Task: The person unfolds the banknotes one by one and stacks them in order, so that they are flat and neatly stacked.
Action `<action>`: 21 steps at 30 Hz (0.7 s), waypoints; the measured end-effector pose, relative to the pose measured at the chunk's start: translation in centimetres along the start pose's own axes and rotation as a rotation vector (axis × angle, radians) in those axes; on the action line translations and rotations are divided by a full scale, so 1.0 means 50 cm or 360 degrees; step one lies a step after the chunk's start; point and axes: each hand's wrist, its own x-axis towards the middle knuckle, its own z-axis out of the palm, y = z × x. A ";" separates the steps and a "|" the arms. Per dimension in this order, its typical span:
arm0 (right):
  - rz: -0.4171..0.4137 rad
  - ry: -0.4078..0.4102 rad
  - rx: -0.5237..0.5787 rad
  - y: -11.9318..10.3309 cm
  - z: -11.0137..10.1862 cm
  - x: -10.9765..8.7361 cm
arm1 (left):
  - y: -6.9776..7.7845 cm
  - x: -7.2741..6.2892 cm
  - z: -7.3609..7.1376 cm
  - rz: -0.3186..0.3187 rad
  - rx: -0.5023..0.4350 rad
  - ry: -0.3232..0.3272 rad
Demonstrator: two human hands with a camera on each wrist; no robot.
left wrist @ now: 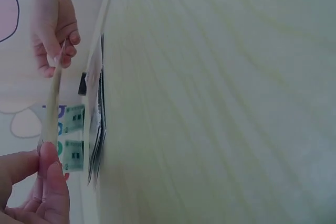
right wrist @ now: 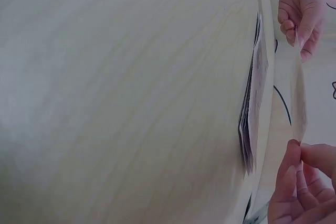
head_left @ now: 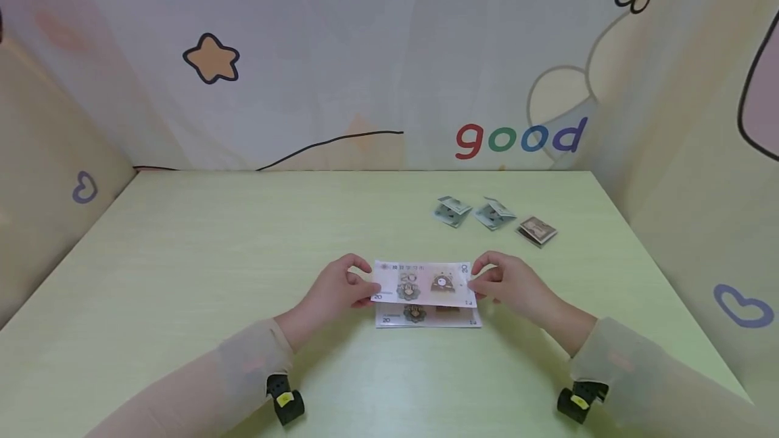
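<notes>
A flat banknote (head_left: 422, 283) printed "20" is held by its two short ends. My left hand (head_left: 341, 286) pinches its left end between thumb and fingers. At the other end, the thumb and fingers of my right hand (head_left: 514, 289) pinch it too. In the left wrist view this banknote (left wrist: 52, 106) shows edge-on, raised off the table. Below it lies a stack of banknotes (head_left: 395, 320) with the same print, partly covered by the held one in the head view. The stack (right wrist: 254, 103) looks slightly bent and fanned in the right wrist view.
Behind the right hand stand two folded green notes, one on the left (head_left: 452, 211) and one beside it (head_left: 495, 214). A folded brown note (head_left: 537, 230) lies to their right. The pale green table (head_left: 182, 255) meets printed cloth walls (head_left: 316, 53) at the back and sides.
</notes>
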 end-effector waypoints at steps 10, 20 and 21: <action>-0.0150 -0.0068 -0.0263 0.010 0.001 0.002 | 0.006 -0.010 0.006 0.0286 0.0495 -0.0179; -0.0217 -0.0114 -0.0483 0.007 0.009 -0.001 | 0.014 -0.020 0.021 0.0462 0.0973 -0.0247; -0.0230 -0.0117 -0.0514 0.006 0.011 -0.001 | 0.015 -0.021 0.022 0.0482 0.0999 -0.0251</action>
